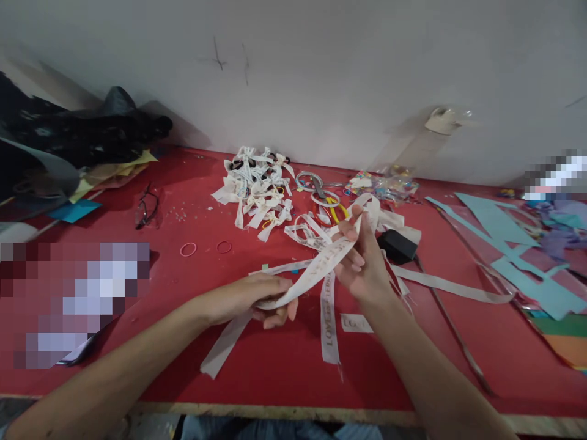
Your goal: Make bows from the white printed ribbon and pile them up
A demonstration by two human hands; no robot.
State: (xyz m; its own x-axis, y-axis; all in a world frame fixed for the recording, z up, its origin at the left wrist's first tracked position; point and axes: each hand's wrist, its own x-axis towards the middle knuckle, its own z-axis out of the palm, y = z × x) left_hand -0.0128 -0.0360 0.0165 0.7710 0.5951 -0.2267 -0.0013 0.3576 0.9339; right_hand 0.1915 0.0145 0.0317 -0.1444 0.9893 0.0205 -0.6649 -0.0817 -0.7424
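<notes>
A white printed ribbon (pixel 316 269) stretches on a slant between my two hands, above the red table. My left hand (pixel 266 299) holds its lower end, and a loose tail hangs toward the table's front edge. Higher up and to the right, my right hand (pixel 360 256) pinches the ribbon between thumb and fingers. Below my right hand lie a lettered ribbon strip (pixel 329 324) and a short lettered piece (pixel 355 323). Scissors with yellow and red handles (pixel 337 209) lie behind it, beside more loose white ribbon.
Tied white ribbon pieces (pixel 259 189) are heaped at the back centre. A black block (pixel 398 245) with a cord sits right of my right hand. Glasses (pixel 147 206) and two hair ties lie left. Light-blue sheets (pixel 509 238) lie right, black bags (pixel 92 128) back left.
</notes>
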